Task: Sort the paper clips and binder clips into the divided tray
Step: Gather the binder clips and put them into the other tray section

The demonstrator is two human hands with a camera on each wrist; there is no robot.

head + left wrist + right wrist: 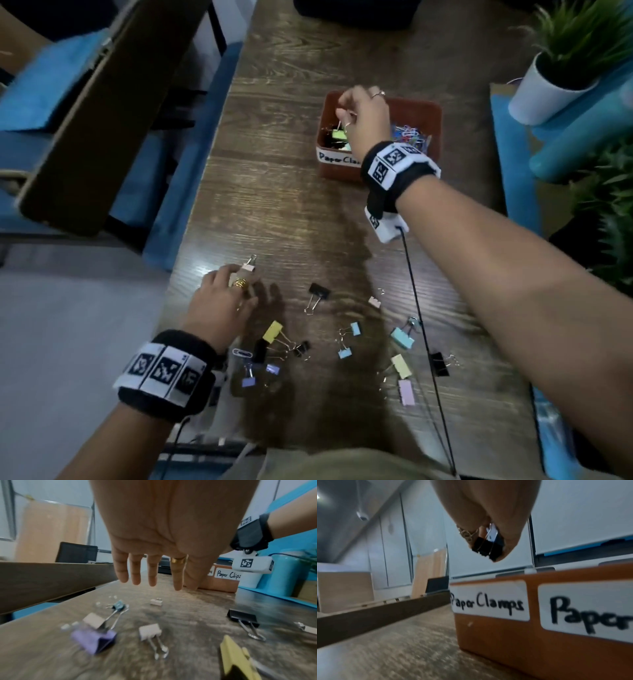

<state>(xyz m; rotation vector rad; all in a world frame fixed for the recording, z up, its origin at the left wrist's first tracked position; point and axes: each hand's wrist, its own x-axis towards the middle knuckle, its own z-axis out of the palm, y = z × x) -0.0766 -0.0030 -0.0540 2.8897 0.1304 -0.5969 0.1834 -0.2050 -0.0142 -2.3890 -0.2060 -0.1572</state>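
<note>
Right hand pinched a black binder clip above the tray, over its "Paper Clamps" compartment; clip hung roughly vertical, wire handles up, body down. Left hand, fingers straight and spread, hovered over loose clips on the table.

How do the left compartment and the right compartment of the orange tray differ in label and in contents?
The left compartment of the tray is labelled "Paper Clamps"; the right compartment is labelled "Paper Clips". The left holds chunky binder clips, black and pale green; the right holds a tangle of thin coloured paper clips. The right hand hangs over the left one, pinching a black binder clip; nothing hovers over the right. Both share one orange wall and white handwritten labels.
</note>
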